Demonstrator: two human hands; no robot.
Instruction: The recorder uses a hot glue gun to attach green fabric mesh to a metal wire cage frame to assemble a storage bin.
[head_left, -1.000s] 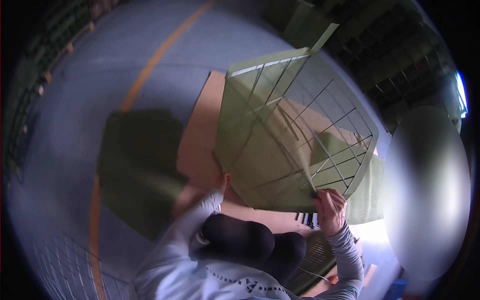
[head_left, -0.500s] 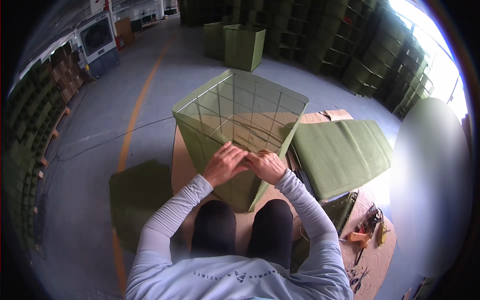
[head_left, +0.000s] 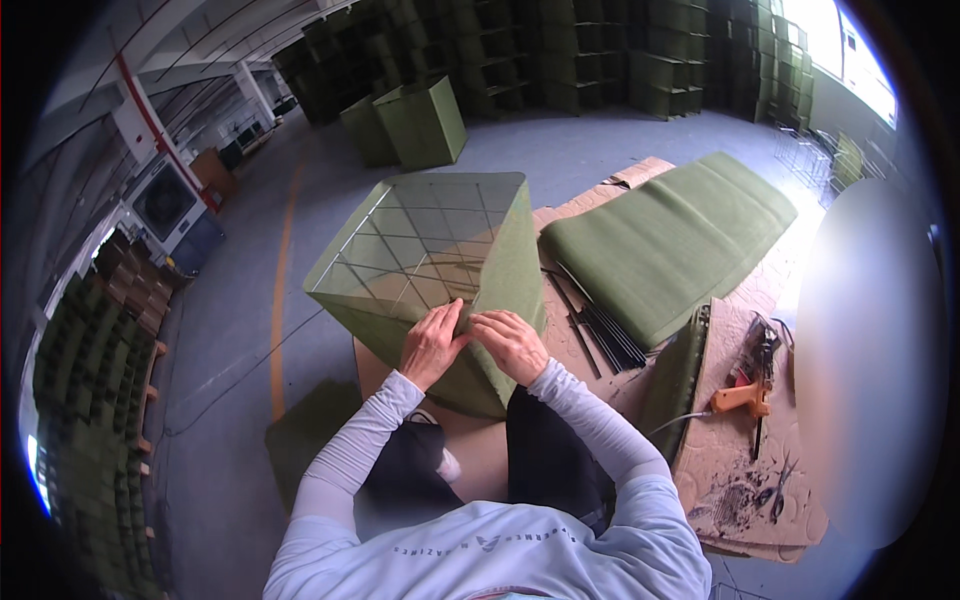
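Fingers of both hands curled and drawn together, thumbs opposed, pinching rim cloth; thumb tips partly lost in the folds. Left hand and right hand nearly meet, mid-frame, a narrow gap between them.

Held: open-topped, four-sided olive-green fabric box, thin grey metal wire grid showing inside its mouth. Sits just left of frame centre, foot of it between the dark-trousered legs.

Lie of it: mouth spreads up and left from the fingertips; body drops below them. Long axis, much foreshortened, runs from the mouth toward the lower edge, a little rightward. Near corner of the rim falls right at the gap between the hands. Both touch the rim; right hand closer to the right wall, left hand on the near left stretch.

Right of frame: thick folded olive-green cloth panel, a bundle of thin black strips at its near edge. Lower right: brown cardboard sheet bearing an orange-bodied glue gun and dark metal scissors. Lower left: flat dark green cloth piece on the floor. Upper frame: tall stacks of green boxes.
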